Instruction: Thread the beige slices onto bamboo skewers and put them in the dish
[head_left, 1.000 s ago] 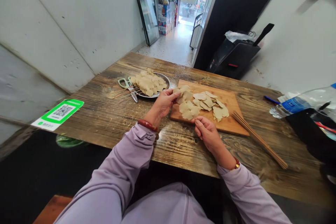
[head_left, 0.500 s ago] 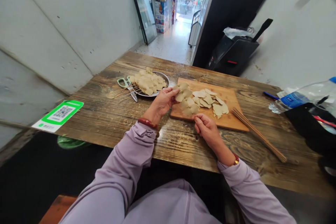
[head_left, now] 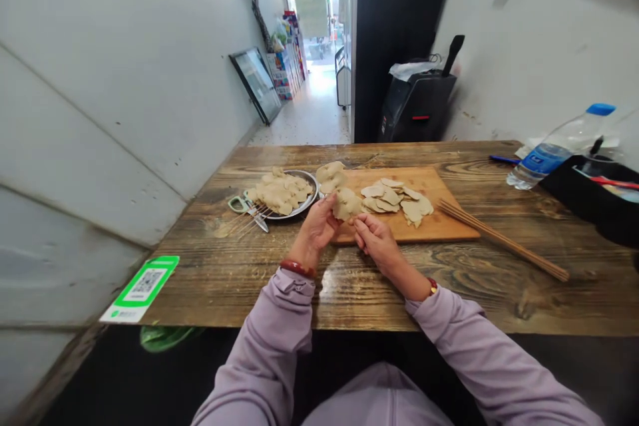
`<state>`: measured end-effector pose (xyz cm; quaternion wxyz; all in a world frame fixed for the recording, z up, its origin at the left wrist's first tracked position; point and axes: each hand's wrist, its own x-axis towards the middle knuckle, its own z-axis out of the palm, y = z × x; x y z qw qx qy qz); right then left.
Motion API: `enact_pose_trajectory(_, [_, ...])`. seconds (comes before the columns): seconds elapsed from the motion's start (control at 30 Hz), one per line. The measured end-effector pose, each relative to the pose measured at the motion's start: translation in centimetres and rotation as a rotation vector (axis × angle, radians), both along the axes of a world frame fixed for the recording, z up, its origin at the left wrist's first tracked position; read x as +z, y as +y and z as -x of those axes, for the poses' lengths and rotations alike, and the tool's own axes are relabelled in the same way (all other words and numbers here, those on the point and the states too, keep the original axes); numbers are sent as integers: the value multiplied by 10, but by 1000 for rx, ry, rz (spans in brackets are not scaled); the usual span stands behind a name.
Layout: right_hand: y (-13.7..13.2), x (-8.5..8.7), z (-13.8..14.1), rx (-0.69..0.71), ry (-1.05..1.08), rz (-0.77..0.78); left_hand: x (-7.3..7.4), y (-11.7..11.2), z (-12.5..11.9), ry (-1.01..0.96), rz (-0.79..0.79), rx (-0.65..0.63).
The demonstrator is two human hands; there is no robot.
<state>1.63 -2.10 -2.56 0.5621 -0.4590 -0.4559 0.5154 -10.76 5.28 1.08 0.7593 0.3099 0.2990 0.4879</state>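
The slices (head_left: 349, 202) are beige, the grained table (head_left: 399, 303) brown.

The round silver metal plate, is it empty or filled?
Filled: a heap of flat beige slices covers much of the plate.

1 left hand (head_left: 318, 231), 1 right hand (head_left: 379, 243), 2 red bracelets (head_left: 298, 269), 1 cutting board (head_left: 449, 229), 1 metal plate (head_left: 310, 200), 1 pair of scissors (head_left: 259, 219), 1 water bottle (head_left: 544, 160), 1 QR card (head_left: 144, 286), 1 held skewer of slices (head_left: 348, 205), 1 bundle of bare sticks (head_left: 504, 237), 1 loose pile (head_left: 392, 196). Individual slices overlap, no exact count.
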Motion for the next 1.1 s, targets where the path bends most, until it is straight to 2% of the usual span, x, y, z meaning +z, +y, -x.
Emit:
enact_pose_trajectory(0.2, [0,-5,8,-14,-96,-72,-3,2,7,48,-30,-50])
enact_pose_trajectory(0.37, [-5,-11,-1,-73,-367,-168,4,2,7,22,-26,62])
enact_pose_trajectory(0.47, [-7,-13,-4,-75,-446,-180,7,0,5,17,-7,84])
enact_pose_trajectory(0.6, [-7,-16,-4,-29,-449,-158,4,-2,3,49,-19,70])
enact_pose_trajectory(0.83, [-9,-18,-4,-29,-425,-128,1,-3,2,56,-47,27])
enact_pose_trajectory(1.1, [-11,-16,-4,-41,-414,-124,2,-6,-2,46,-41,36])
